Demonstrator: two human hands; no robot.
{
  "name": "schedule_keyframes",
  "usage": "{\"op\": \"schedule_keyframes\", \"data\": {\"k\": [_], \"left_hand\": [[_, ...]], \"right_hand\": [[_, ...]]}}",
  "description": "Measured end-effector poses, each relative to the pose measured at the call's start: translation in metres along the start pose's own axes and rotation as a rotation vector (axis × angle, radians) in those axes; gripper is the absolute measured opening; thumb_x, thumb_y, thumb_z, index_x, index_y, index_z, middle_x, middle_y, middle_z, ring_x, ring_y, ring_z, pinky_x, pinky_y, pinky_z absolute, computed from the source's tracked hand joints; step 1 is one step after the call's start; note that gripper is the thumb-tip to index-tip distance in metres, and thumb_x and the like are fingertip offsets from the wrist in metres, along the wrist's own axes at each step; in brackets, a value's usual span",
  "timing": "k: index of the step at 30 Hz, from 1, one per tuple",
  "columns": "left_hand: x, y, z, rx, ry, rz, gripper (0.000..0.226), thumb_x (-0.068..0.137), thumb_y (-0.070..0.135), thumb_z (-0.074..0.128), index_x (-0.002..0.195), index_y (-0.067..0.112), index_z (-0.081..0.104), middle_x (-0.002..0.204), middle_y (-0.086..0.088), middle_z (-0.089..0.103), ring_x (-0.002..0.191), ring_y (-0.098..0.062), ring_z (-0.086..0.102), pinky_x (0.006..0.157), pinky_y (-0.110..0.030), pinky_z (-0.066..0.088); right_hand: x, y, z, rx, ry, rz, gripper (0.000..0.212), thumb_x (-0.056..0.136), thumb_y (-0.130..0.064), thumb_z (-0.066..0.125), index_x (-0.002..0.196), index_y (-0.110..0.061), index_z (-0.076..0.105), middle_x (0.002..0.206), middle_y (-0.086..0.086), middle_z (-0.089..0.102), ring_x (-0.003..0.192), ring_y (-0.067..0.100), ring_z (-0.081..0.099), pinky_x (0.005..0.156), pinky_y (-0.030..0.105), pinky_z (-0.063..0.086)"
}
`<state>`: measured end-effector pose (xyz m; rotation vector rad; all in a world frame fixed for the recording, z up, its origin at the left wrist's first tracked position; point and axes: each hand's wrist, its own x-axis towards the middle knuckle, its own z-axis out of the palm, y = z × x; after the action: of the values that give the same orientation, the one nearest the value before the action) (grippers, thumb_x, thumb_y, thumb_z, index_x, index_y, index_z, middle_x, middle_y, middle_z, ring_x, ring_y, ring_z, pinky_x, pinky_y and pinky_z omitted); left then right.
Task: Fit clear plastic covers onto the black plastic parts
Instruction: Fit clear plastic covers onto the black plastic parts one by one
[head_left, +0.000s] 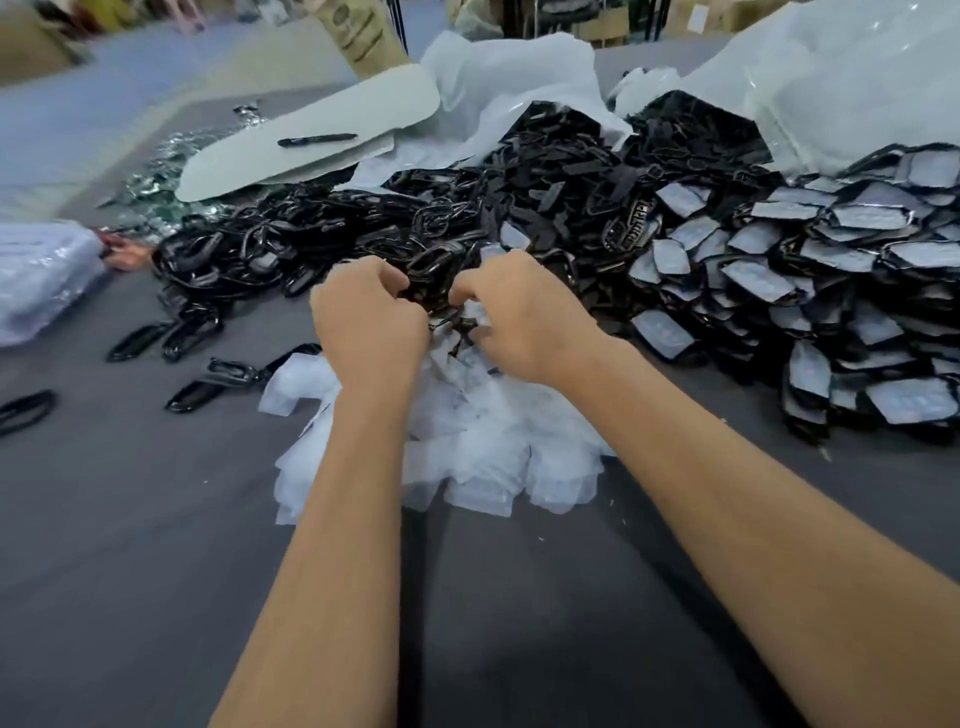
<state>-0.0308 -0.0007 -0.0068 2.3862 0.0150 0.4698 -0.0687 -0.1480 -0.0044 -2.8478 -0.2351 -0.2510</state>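
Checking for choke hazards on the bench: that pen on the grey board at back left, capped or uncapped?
Cannot tell. The black pen lies flat on the grey board, but it is too small and blurred to show a cap.

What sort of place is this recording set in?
Probably a small factory or packing workshop: a heap of black plastic parts, a pile of finished covered ones, and cardboard boxes at the back.

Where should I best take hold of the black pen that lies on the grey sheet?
Pinch the black pen across the middle of its barrel, from above. It lies flat and alone on the grey sheet, so both long sides are free.
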Motion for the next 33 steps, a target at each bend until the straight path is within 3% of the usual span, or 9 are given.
{"op": "schedule_keyframes", "data": {"k": [2, 8, 13, 16, 18, 21, 23, 28, 33], "left_hand": [[0.001, -0.003, 0.0, -0.067, -0.052, 0.011, 0.033, 0.08, 0.002, 0.058, 0.102, 0.017, 0.077, 0.099, 0.0, 0.075, 0.1, -0.019, 0.067, 0.086, -0.028, 0.05], [0.001, -0.011, 0.006, -0.066, -0.18, 0.07, 0.025, 0.082, 0.021, 0.082, 0.107, 0.02, 0.078, 0.105, 0.002, 0.076, 0.101, -0.018, 0.069, 0.092, -0.034, 0.054], [0.0, -0.013, 0.01, -0.078, -0.161, 0.007, 0.018, 0.087, 0.015, 0.074, 0.102, 0.024, 0.077, 0.09, 0.007, 0.073, 0.093, -0.015, 0.068, 0.078, -0.025, 0.048], [0.002, -0.011, 0.01, -0.07, -0.107, -0.034, 0.017, 0.095, 0.014, 0.065, 0.107, 0.02, 0.075, 0.094, 0.004, 0.072, 0.097, -0.018, 0.067, 0.082, -0.03, 0.05], [0.003, -0.009, 0.008, -0.073, -0.059, -0.043, 0.021, 0.098, 0.015, 0.059, 0.114, 0.017, 0.074, 0.101, 0.0, 0.073, 0.101, -0.02, 0.065, 0.088, -0.032, 0.049], [0.005, -0.008, 0.006, -0.156, -0.009, -0.069, 0.021, 0.099, 0.014, 0.058, 0.112, 0.014, 0.073, 0.094, 0.004, 0.068, 0.097, -0.019, 0.064, 0.089, -0.03, 0.048], [0.005, -0.007, 0.006, -0.216, 0.007, -0.091, 0.018, 0.099, 0.015, 0.059, 0.109, 0.014, 0.074, 0.09, 0.005, 0.068, 0.093, -0.017, 0.064, 0.089, -0.03, 0.049], [0.005, -0.004, 0.007, -0.387, 0.053, -0.171, 0.013, 0.097, 0.015, 0.062, 0.098, 0.017, 0.074, 0.085, 0.006, 0.069, 0.084, -0.012, 0.063, 0.079, -0.023, 0.048], [0.008, -0.009, 0.008, -0.502, 0.073, -0.261, 0.013, 0.095, 0.014, 0.064, 0.089, 0.019, 0.074, 0.078, 0.009, 0.067, 0.075, -0.009, 0.059, 0.079, -0.029, 0.052]], "right_hand": [[0.005, -0.001, 0.004, 0.043, -0.004, 0.022, 0.04, 0.093, -0.013, 0.067, 0.132, -0.018, 0.063, 0.125, 0.007, 0.066, 0.122, 0.029, 0.055, 0.098, 0.042, 0.049], [0.017, 0.001, 0.008, 0.087, -0.006, 0.081, 0.036, 0.093, -0.025, 0.075, 0.127, -0.017, 0.064, 0.126, 0.005, 0.065, 0.12, 0.027, 0.057, 0.095, 0.037, 0.048], [0.018, 0.003, -0.003, 0.054, -0.168, 0.092, 0.046, 0.087, -0.04, 0.082, 0.124, -0.017, 0.065, 0.125, 0.004, 0.059, 0.116, 0.022, 0.055, 0.088, 0.029, 0.04], [0.015, 0.002, -0.011, 0.031, -0.266, 0.111, 0.06, 0.082, -0.046, 0.086, 0.133, -0.024, 0.063, 0.128, 0.003, 0.052, 0.117, 0.023, 0.054, 0.097, 0.036, 0.048], [0.013, 0.0, -0.012, 0.045, -0.253, 0.098, 0.05, 0.081, -0.043, 0.087, 0.124, -0.025, 0.068, 0.118, -0.002, 0.054, 0.112, 0.021, 0.056, 0.094, 0.037, 0.05], [0.01, -0.003, -0.009, 0.099, -0.209, 0.058, 0.022, 0.084, -0.031, 0.085, 0.102, -0.022, 0.077, 0.092, -0.011, 0.057, 0.101, 0.018, 0.061, 0.082, 0.033, 0.052], [0.006, -0.006, -0.003, 0.144, -0.157, 0.029, 0.013, 0.087, -0.025, 0.081, 0.099, -0.021, 0.08, 0.088, -0.011, 0.059, 0.098, 0.016, 0.059, 0.085, 0.035, 0.053], [0.007, -0.027, 0.016, -0.011, 0.035, 0.005, 0.016, 0.088, -0.031, 0.07, 0.102, -0.027, 0.075, 0.099, -0.004, 0.061, 0.105, 0.024, 0.047, 0.085, 0.036, 0.039], [0.014, -0.035, 0.03, -0.058, 0.035, 0.126, 0.039, 0.09, -0.034, 0.071, 0.125, -0.02, 0.063, 0.124, 0.005, 0.054, 0.119, 0.029, 0.049, 0.091, 0.044, 0.045]]}}
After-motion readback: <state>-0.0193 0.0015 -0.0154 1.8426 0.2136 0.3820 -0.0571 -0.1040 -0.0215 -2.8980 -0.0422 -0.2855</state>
